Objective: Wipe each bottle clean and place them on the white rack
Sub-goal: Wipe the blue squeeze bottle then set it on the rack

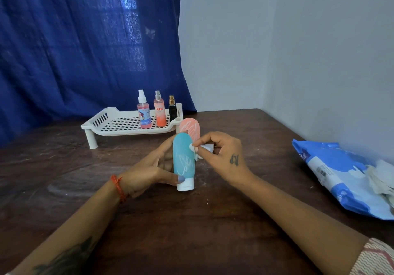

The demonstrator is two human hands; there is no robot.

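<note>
My left hand (153, 168) grips a teal squeeze bottle (183, 159) with a white cap, held cap-down above the table; white scribble marks show on its front. My right hand (221, 153) pinches a small white wipe (202, 149) against the bottle's right side. Just behind stands a pink squeeze bottle (190, 128) with white scribbles, on the table. The white rack (119, 125) sits further back and carries three spray bottles: a pink one (144, 114), an orange one (160, 112) and a small black one (172, 109).
A blue and white pack of wipes (336, 176) lies at the right table edge, with crumpled used wipes (381, 178) on it. The dark wooden table (191, 221) meets a grey wall on the right and a blue curtain (85, 40) behind.
</note>
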